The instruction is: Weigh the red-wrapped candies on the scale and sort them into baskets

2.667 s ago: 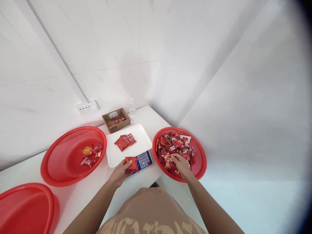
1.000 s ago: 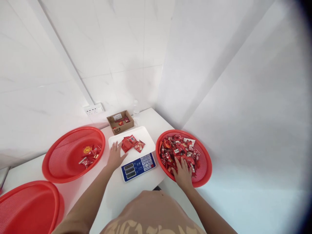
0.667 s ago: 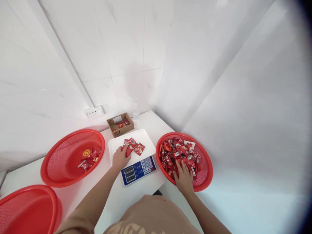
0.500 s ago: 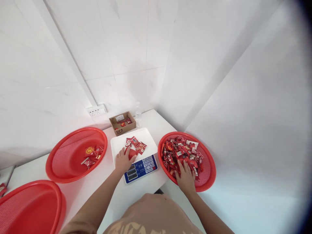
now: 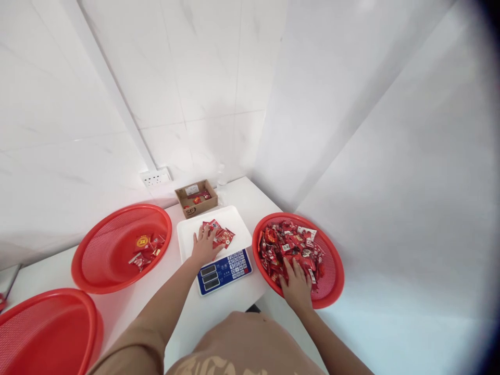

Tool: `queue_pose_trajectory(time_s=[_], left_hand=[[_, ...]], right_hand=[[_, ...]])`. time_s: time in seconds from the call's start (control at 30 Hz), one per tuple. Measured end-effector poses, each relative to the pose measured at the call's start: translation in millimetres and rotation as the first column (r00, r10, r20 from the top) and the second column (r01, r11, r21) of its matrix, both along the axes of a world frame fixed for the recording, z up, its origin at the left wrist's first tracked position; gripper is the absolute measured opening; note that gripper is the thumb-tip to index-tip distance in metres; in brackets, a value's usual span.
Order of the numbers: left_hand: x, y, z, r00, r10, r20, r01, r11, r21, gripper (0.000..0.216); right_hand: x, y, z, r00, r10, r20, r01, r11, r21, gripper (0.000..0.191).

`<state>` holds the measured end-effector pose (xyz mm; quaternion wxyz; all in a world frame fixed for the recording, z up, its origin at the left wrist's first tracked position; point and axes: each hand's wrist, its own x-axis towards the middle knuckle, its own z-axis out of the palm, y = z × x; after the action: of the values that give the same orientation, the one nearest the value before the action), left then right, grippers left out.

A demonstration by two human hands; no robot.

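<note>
A white-topped scale (image 5: 239, 229) with a blue keypad (image 5: 223, 271) stands in front of me. Red snack packets (image 5: 224, 237) lie on its platform. My left hand (image 5: 203, 248) rests flat on those packets, fingers spread. My right hand (image 5: 296, 284) lies fingers apart on the heap of red packets (image 5: 291, 245) in the red mesh basket (image 5: 336, 260) at the right.
A second red basket (image 5: 97, 250) at the left holds a few packets (image 5: 145, 248). A third red basket (image 5: 47, 328) sits at the lower left. A small cardboard box (image 5: 196, 197) and a wall socket (image 5: 156, 177) are at the back, against white walls.
My left hand carried a red packet from over the keypad onto the scale platform and now lies flat on the packets. My right hand has stayed on the right basket's heap.
</note>
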<state>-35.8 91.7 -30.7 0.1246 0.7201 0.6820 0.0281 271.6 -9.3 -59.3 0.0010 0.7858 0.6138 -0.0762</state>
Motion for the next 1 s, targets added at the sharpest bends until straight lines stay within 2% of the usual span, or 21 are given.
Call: queue_pose_trajectory(time_s=[0.13,0.3,0.57,0.67,0.77,0.87,1.0], left_hand=[[11,17,3.9,0.998,-0.057,0.003,0.057,0.994,-0.098,0.075],[3,19,1.9,0.986,-0.164,-0.005,0.163,0.983,-0.082,0.061],[-2,12,3.5,0.989,-0.148,-0.029,0.142,0.979,-0.147,0.067],[0,10,2.9,0.991,-0.130,-0.039,0.126,0.988,-0.092,0.066],[2,7,-0.3,0.982,-0.179,-0.055,0.178,0.984,-0.026,0.064],[3,6,-3.5,0.975,-0.217,-0.054,0.216,0.976,-0.015,0.062],[6,4,-3.9,0.980,-0.187,-0.068,0.191,0.979,0.066,0.059]], right_hand=[[0,1,0.4,1.000,-0.011,-0.003,0.011,1.000,-0.022,0.057],[1,1,-0.7,1.000,-0.008,-0.003,0.008,1.000,-0.019,0.057],[0,0,-0.8,1.000,-0.003,0.010,0.003,1.000,-0.007,0.057],[-1,0,-0.7,1.000,-0.009,0.004,0.009,1.000,-0.012,0.057],[0,0,-1.6,1.000,-0.005,0.000,0.005,1.000,0.001,0.057],[0,0,-2.9,1.000,-0.004,0.003,0.004,1.000,0.009,0.057],[1,0,-4.2,1.000,-0.002,-0.001,0.002,1.000,0.013,0.057]])
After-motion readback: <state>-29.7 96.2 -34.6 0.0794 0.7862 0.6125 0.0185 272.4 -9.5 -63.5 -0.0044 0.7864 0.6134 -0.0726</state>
